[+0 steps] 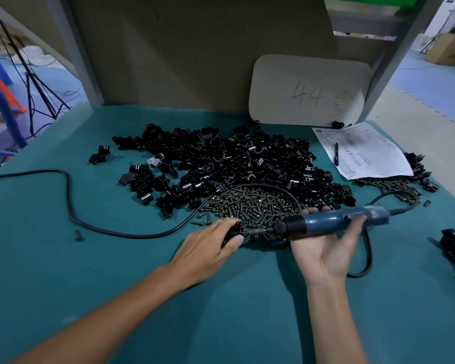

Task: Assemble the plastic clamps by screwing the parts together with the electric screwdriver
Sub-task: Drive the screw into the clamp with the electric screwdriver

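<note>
Both grips hold: palm-down left hand pinches a clamp, upturned right hand wraps the screwdriver.

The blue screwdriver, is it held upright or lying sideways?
Sideways. The right hand holds the screwdriver level, its bit pointing left into the black clamp that the left hand grips.

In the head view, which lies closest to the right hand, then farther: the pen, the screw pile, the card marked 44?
1. Screw pile, just beyond the right hand.
2. Pen, farther back on the paper.
3. Card marked 44, at the back.
</note>
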A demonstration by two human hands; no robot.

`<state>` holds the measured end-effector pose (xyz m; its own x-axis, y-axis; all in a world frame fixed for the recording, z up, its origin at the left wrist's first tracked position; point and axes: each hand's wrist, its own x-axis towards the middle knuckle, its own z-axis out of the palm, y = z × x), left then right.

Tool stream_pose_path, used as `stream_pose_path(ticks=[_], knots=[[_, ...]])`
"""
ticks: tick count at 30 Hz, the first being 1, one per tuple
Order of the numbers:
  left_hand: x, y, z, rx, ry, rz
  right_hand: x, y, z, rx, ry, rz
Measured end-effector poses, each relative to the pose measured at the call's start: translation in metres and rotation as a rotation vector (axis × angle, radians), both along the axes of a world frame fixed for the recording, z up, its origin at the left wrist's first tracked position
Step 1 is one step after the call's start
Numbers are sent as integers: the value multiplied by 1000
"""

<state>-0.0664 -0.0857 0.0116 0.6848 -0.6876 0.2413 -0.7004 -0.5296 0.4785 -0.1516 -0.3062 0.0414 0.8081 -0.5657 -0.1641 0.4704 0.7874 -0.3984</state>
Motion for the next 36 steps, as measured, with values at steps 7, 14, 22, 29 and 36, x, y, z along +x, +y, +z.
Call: stream_pose_path(ticks=[7, 14, 22, 29, 36], knots=[[-1, 0, -1, 36, -71, 19, 6, 1, -4, -24, 12, 32], [1, 0, -2, 10, -27, -3, 5, 3, -11, 36, -89, 46], [-3, -1, 4, 90, -114, 52, 8, 5, -8, 50, 1, 6], [-4, -2, 5, 137, -152, 59, 7, 5, -10, 62, -15, -14], [-5, -3, 5, 117, -156, 55, 9, 4, -10, 75, 3, -35]])
